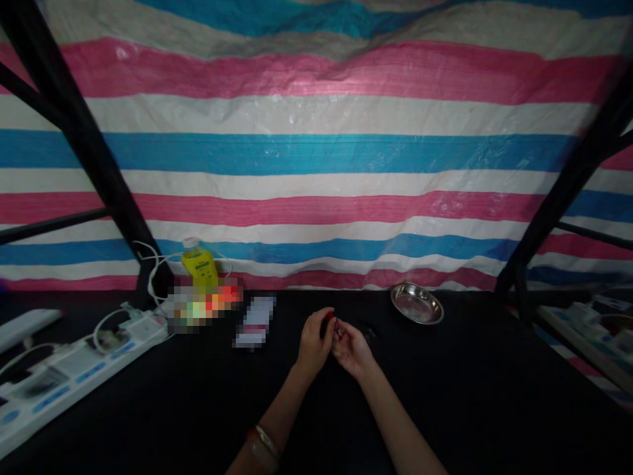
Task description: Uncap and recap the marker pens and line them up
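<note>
My left hand (313, 342) and my right hand (350, 346) meet over the middle of a black table (445, 409). Fingers of the left hand are curled round a small red thing (329, 316), too small to name. The right hand pinches something tiny beside it; I cannot make out what. A bracelet (266, 441) sits on my left wrist. A small dark item (368, 328) lies on the table just right of the hands.
A round metal dish (416, 303) stands at the back right. A yellow bottle (198, 265), blurred boxes (202, 302) and a white power strip (74, 376) with cables lie to the left. Black frame posts (89, 152) flank a striped tarp (316, 152).
</note>
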Demonstrator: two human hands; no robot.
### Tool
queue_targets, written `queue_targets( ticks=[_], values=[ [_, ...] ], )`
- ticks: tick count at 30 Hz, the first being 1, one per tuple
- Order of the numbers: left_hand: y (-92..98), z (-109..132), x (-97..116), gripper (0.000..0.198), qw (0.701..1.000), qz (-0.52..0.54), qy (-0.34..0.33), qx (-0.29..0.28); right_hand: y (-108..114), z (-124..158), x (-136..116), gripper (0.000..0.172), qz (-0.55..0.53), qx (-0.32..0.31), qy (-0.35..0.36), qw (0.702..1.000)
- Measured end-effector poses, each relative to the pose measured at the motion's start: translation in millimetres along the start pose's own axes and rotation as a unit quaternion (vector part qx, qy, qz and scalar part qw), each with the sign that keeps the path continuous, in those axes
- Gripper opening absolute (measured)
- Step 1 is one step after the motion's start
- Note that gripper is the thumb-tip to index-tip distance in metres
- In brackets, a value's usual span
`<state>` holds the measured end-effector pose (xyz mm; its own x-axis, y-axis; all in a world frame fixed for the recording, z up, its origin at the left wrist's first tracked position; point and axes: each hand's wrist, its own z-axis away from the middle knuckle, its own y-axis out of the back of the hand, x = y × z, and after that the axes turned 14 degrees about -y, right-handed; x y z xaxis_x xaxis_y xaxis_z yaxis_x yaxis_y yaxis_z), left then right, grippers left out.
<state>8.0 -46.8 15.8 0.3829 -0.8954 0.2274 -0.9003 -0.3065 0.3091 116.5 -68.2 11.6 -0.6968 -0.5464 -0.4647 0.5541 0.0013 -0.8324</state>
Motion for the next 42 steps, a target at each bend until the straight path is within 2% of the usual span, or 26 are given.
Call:
queue_targets(
  ticks=[4,10,13,15,19,24,29,35,42],
  values=[
    [2.4,-2.4,0.9,0.025,0.999,-0.007,-0.046,0.008,-0.8,5.2,-7.0,0.013,-0.042,0.002,-0.008,0.999],
    [4.4,-5.2,-0.4,0.024,0.999,0.008,-0.035,0.002,3.8,6.5,-11.5,0.01,-0.054,0.039,0.037,0.997],
    [4.6,-6.6,-0.7,0.022,1.0,0.013,-0.017,-0.018,5.7,7.0,-14.3,0.009,-0.054,0.07,0.067,0.994],
    [4.6,-8.0,-0.6,0.022,0.998,0.009,-0.006,-0.055,6.3,7.3,-15.7,0.009,-0.043,0.094,0.102,0.989],
    [4.2,-9.2,-1.7,0.025,0.989,-0.055,-0.006,-0.138,4.9,6.2,-14.5,0.017,0.011,0.136,0.168,0.976],
    [5.0,-8.6,-2.8,0.019,0.972,-0.136,-0.022,-0.191,-0.4,4.0,-8.8,0.029,0.066,0.162,0.174,0.969],
    [6.0,-10.5,2.2,0.025,0.96,-0.18,-0.023,-0.215,-0.2,1.9,-7.5,0.036,0.096,0.156,0.192,0.964],
    [6.6,-12.8,4.5,0.028,0.956,-0.174,-0.01,-0.237,1.7,-3.5,-2.5,0.045,0.146,0.193,0.253,0.937],
    [5.8,-14.0,4.8,0.029,0.95,-0.203,0.011,-0.239,-1.8,-1.6,-0.9,0.049,0.177,0.218,0.271,0.921]
  ],
)
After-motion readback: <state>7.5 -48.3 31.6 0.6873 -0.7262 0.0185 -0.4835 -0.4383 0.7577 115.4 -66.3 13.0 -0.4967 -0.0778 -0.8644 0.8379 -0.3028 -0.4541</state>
